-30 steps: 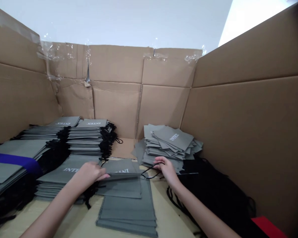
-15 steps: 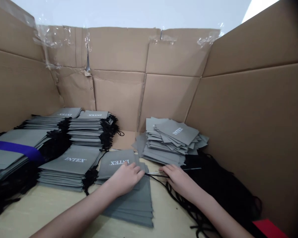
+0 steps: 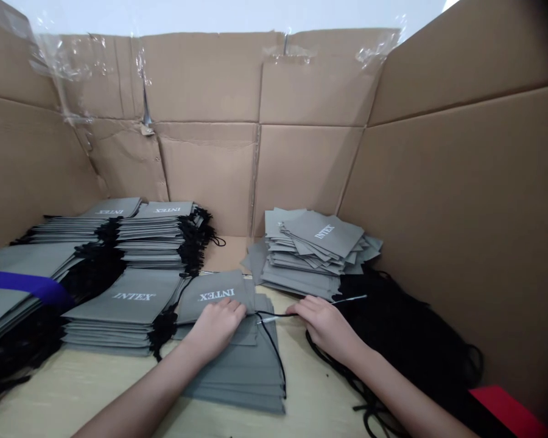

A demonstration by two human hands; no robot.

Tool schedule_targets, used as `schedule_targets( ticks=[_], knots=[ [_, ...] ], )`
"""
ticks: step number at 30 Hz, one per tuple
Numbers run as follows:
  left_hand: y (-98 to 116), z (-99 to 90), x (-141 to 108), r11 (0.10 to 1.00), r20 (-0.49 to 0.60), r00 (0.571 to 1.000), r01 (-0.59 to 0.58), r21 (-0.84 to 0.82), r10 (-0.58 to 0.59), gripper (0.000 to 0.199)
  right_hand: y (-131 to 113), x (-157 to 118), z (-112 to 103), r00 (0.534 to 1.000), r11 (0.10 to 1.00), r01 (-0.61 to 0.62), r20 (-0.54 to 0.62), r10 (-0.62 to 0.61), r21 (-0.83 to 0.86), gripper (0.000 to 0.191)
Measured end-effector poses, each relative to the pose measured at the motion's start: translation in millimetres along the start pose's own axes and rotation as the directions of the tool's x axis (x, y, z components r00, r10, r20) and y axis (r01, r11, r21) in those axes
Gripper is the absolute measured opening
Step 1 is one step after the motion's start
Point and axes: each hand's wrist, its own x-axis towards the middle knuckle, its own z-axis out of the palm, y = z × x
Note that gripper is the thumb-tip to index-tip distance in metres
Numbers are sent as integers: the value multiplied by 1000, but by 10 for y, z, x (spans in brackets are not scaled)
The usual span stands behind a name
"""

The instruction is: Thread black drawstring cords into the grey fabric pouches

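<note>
Grey pouch lies atop grey stack, centre front; INTEX print runs left-right, upside down to wearer. Left hand over near edge, fingers together; thumb hidden, cannot tell if pinching. Right hand pinches black cord, stretched rightward from pouch. Pale rod points left-right, middle hidden behind hand.

Black cord now across lower gray stack
</note>
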Motion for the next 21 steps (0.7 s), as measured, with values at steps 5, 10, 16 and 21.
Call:
schedule_targets(
  ticks=[5,10,16,21],
  knots=[
    [-46,-98,-47,982,-48,992,110,-151,-118,26,-51,-5,-25,990,993,45,-138,-30,113,27],
    [11,-214,-116,947,-49,982,165,-274,-185,31,-141,-20,-46,978,973,134,-182,-99,189,28],
    [86,-250,-152,915,-57,979,161,-371,-195,37,-266,-18,-61,964,960,220,-188,-187,171,30],
    [89,-227,-181,878,-39,985,131,-461,-167,36,-202,-18,-80,956,976,172,-263,-131,137,32]
  ],
)
